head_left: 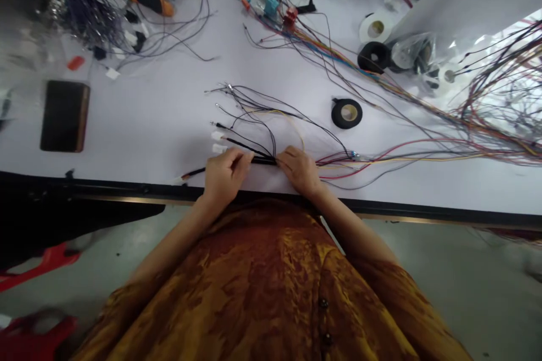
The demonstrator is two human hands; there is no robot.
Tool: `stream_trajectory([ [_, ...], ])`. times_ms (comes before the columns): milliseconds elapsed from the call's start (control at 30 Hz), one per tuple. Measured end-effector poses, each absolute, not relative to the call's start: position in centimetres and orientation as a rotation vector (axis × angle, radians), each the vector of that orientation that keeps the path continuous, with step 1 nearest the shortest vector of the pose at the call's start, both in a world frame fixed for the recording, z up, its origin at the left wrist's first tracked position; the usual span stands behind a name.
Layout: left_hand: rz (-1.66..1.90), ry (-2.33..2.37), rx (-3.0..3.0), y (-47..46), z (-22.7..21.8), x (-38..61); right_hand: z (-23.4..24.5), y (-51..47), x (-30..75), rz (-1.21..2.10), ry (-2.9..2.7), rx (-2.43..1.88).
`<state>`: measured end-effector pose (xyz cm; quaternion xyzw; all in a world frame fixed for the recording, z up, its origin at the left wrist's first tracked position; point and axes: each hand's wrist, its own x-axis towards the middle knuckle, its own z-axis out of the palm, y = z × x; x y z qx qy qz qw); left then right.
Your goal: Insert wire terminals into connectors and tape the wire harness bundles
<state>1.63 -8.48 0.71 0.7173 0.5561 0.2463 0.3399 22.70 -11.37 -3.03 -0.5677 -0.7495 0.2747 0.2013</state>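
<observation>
My left hand (226,176) and my right hand (298,170) both grip a black sleeved wire harness (262,160) lying across the white table, a short span apart. Thin black wires (254,115) fan out from it on the far side, some ending in bare tips. Small white connectors (217,136) sit near my left fingers. To the right of my right hand, red, yellow and blue wires (381,159) run off toward the right. A black sleeve end (192,172) sticks out left of my left hand.
A roll of black tape (346,113) stands beyond my hands. A dark rectangular pad (65,116) lies at left. Wire bundles, tape rolls, a plastic bag (412,51) and a screwdriver handle (154,4) crowd the far side. The table's black front edge (105,187) runs beneath my forearms.
</observation>
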Motion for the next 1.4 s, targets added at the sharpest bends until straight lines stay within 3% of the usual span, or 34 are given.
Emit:
stream_trajectory([
  [133, 0.523, 1.224, 2.422, -8.1, -0.7, 0.2, -3.1, -11.9, 22.8, 0.657, -2.24, -1.587],
  [367, 0.292, 1.208, 2.546, -6.6, -4.6, -0.8, -4.1, -12.3, 24.1, 0.664, -2.246, -1.496],
  [600, 0.238, 1.284, 2.534, -5.9, -3.3, 0.2, -4.0, -11.7, 23.7, 0.524, -2.382, -1.527],
  [900, -0.131, 1.188, 2.789, -7.7, 0.2, 0.6, -3.5, -12.4, 23.0, 0.409, -2.412, -1.601],
  [1400, 0.301, 1.107, 2.8, -9.9, -3.1, -0.2, -2.6, -11.9, 22.5, 0.529, -2.377, -1.734],
])
